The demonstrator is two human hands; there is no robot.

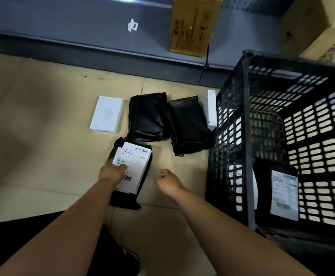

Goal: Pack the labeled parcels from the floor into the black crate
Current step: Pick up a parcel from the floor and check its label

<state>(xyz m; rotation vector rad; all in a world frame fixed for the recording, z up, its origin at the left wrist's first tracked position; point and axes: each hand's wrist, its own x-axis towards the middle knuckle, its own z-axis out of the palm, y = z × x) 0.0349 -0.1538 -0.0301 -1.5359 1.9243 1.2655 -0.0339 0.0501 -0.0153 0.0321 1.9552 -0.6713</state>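
A black parcel with a white shipping label (136, 160) lies on the tan floor, and my left hand (113, 171) grips its left edge with the thumb on the label. My right hand (167, 181) hovers just right of it, fingers curled, holding nothing. Two more black parcels (145, 116) (187, 124) lie behind, label sides hidden. The black crate (246, 136) stands at the right with one labeled black parcel (284, 196) upright inside.
A white box (107, 115) lies left of the parcels; a narrow white box (211, 108) leans against the crate's far corner. A dark grey shelf base (103, 58) runs along the back, with cardboard boxes (192, 24) on it. My dark trouser leg and shoe (130, 255) are below.
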